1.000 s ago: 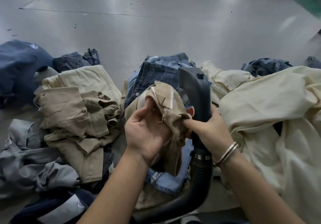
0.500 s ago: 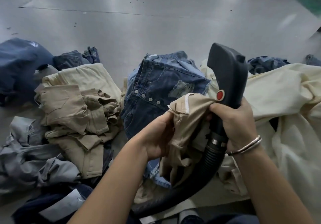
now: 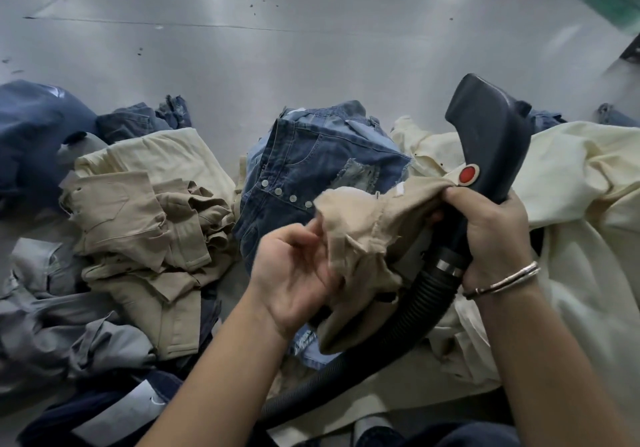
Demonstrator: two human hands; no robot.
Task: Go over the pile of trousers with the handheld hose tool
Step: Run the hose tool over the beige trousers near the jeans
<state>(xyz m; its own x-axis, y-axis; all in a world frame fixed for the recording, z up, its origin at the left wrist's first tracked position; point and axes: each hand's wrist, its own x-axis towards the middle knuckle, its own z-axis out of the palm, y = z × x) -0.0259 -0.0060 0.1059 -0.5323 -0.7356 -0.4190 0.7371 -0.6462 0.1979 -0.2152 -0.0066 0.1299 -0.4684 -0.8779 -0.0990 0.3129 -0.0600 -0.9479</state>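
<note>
Half the hose tool point(image 3: 491, 141) handle hides under the right hand point(image 3: 491, 235).

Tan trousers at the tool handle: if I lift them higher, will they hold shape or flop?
Likely flop: the tan trousers already sag in folds below the right hand gripping the hose tool. Probably light, since a pinch holds them. The left hand is open beside them.

From my feed, both forearms are bare, with no sleeves showing up to the frame edge. The right wrist carries a thin silver bangle point(image 3: 502, 279), apparently two slim bands lying together, open at one end. The left hand point(image 3: 294, 273) wears nothing: no rings, watch or gloves that I can see.
</note>
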